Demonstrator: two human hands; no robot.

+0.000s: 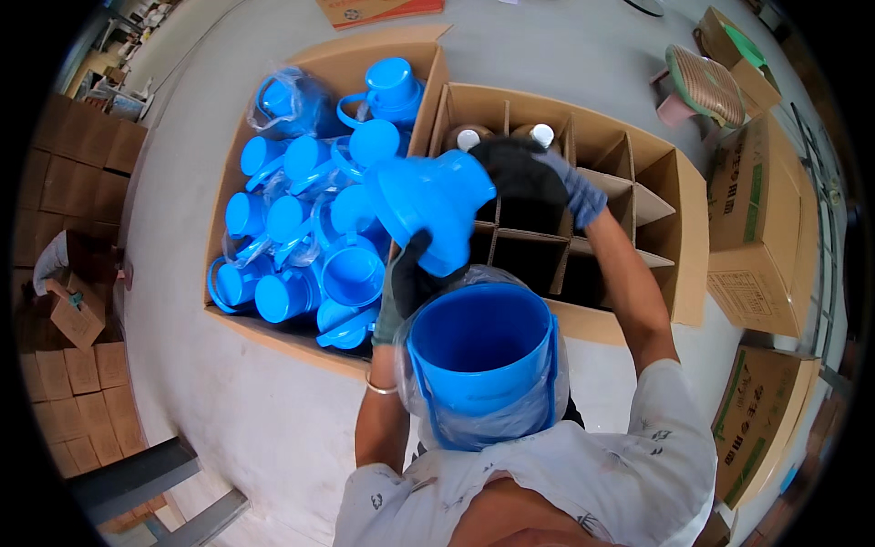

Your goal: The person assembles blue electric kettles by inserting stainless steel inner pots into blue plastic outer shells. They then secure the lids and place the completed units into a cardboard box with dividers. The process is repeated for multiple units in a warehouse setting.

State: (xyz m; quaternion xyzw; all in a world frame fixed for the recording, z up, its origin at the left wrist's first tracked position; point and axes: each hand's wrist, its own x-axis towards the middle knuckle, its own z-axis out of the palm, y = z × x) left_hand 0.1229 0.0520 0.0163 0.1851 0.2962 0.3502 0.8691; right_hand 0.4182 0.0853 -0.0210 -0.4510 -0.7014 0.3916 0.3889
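Note:
A wide-brimmed, stepped blue lid [424, 205] is tilted on its side in front of me. My left hand [407, 287], in a dark glove, grips its lower rim. My right hand [529, 173], also gloved, closes on the narrow end; its fingers are partly hidden and a little blurred. Just below the lid, an open blue bucket [481, 387] with a handle and a clear plastic bag round it rests against my body. Under my right hand is a divided carton [693, 246], where two white-capped bottles [541, 136] stand in the far compartments.
Left of the divided carton, a large open carton [342, 56] is packed with several blue lids [354, 271]. Closed cartons [761, 228] line the right side. A stool [702, 84] stands at the far right. Another person [68, 264] handles a small box among stacked boxes at far left.

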